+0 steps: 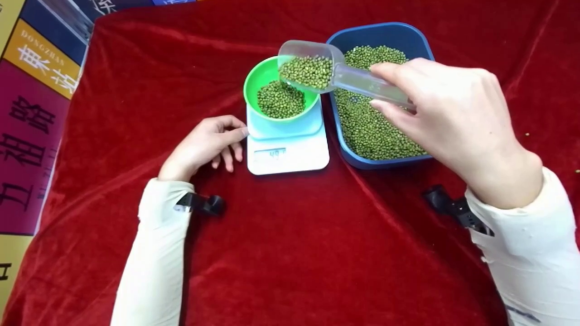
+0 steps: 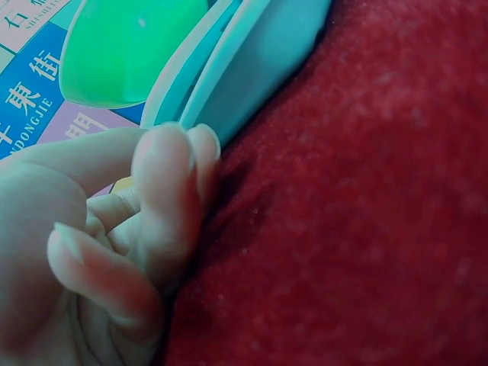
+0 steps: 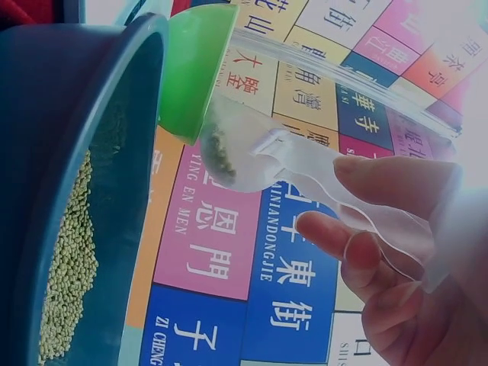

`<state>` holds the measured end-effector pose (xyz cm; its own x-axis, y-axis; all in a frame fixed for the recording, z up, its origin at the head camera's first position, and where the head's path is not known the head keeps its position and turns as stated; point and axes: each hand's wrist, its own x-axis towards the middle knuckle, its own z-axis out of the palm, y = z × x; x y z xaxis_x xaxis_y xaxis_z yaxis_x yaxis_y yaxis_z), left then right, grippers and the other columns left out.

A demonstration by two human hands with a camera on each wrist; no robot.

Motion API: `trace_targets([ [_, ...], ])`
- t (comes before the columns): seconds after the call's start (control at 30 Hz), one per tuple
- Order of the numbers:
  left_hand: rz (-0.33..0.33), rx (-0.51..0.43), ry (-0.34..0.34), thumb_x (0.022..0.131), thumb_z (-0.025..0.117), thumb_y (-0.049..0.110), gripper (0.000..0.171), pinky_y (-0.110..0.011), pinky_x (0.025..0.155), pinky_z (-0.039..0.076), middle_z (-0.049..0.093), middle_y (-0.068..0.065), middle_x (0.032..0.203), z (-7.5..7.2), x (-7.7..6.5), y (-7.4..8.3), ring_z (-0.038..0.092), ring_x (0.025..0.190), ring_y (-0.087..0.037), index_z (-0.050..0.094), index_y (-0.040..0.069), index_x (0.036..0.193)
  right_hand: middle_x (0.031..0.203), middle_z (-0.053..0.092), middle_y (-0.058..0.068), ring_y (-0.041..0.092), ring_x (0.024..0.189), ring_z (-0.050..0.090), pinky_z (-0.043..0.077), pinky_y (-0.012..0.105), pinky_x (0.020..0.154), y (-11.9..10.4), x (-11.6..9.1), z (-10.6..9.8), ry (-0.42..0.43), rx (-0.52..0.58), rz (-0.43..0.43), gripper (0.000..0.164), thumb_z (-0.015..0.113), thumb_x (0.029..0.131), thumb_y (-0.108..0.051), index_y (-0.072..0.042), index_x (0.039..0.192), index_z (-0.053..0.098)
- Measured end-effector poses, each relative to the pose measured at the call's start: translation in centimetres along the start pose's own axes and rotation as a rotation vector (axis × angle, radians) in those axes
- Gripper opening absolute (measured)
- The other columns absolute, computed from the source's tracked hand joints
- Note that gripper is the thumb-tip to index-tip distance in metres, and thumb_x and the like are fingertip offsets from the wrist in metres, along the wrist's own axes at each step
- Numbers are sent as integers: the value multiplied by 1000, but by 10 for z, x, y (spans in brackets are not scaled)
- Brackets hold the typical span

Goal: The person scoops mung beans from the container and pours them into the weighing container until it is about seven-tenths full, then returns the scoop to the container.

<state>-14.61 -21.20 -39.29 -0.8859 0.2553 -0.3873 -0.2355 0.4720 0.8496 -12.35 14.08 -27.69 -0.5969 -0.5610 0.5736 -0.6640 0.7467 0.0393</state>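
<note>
My right hand grips the handle of a clear plastic scoop. Green mung beans fill the scoop, which hangs over the rim of a green bowl. More beans lie in that bowl, which sits on a white kitchen scale. The scale's display seems to read 49. My left hand rests on the cloth, fingers loosely bent, with fingertips at the scale's left edge. In the right wrist view the scoop is tilted towards the bowl.
A blue tub of mung beans stands right of the scale, under my right hand. Red velvet cloth covers the table. A few stray beans lie at the right. Coloured panels with Chinese characters stand along the left.
</note>
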Motion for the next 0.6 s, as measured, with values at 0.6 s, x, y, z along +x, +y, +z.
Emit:
trace_targets([
  [0.6,5,-3,3,89,56,43,34,-24,33,37,63,-17,74,0,-1,1,62,49,-27,57,14,106,88,68,3,17,61,58,40,36,44,0,-1,-2,-14,-3,-3,32,59,87,-25,-22,119,61],
])
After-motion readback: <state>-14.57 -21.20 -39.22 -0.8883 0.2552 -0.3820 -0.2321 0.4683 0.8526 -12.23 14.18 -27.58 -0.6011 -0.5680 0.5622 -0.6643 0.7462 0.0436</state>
